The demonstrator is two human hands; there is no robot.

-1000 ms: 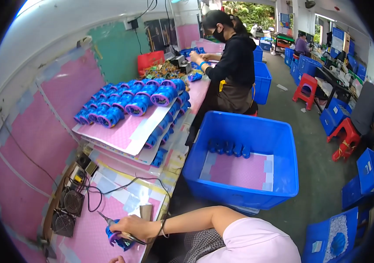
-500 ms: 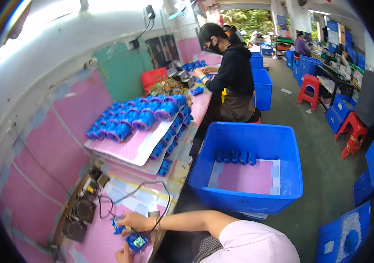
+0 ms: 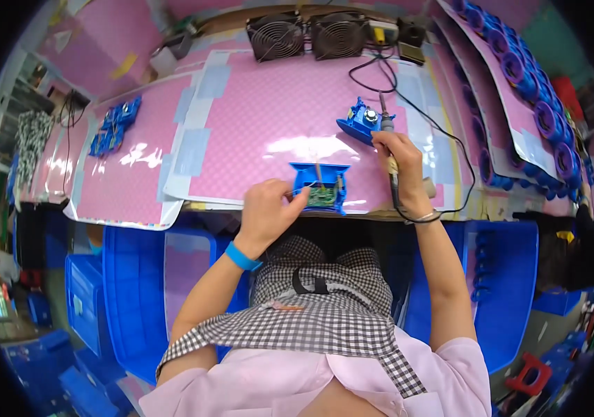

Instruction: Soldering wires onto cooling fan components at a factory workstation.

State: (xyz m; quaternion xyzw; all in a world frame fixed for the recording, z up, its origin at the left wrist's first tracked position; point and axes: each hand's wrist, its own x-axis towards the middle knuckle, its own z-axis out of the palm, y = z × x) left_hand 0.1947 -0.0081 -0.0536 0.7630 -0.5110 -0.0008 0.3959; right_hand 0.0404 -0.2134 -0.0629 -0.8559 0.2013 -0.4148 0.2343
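My left hand (image 3: 270,210) pinches the left edge of a blue plastic housing (image 3: 300,179), which rests near the table's front edge. Inside it sits a green circuit board (image 3: 322,197), and thin wires rise from it. My right hand (image 3: 401,161) is closed around a soldering iron (image 3: 387,123), its tip aimed away from me and its black cable running back over the table. Just left of the iron lies another blue plastic part (image 3: 358,130) with a round silver piece on it; whether my fingers touch it, I cannot tell.
Two black fans (image 3: 275,37) stand at the back of the pink-covered table (image 3: 255,104). Stacked boards (image 3: 519,132) bearing blue-and-purple parts rise at the right. Several blue pieces (image 3: 115,126) lie at the left. Blue bins (image 3: 130,285) flank me below the table edge.
The view has swung from the right side to straight down over the table. My right hand has left a small blue part and now grips the soldering iron. My left hand is at the housing.
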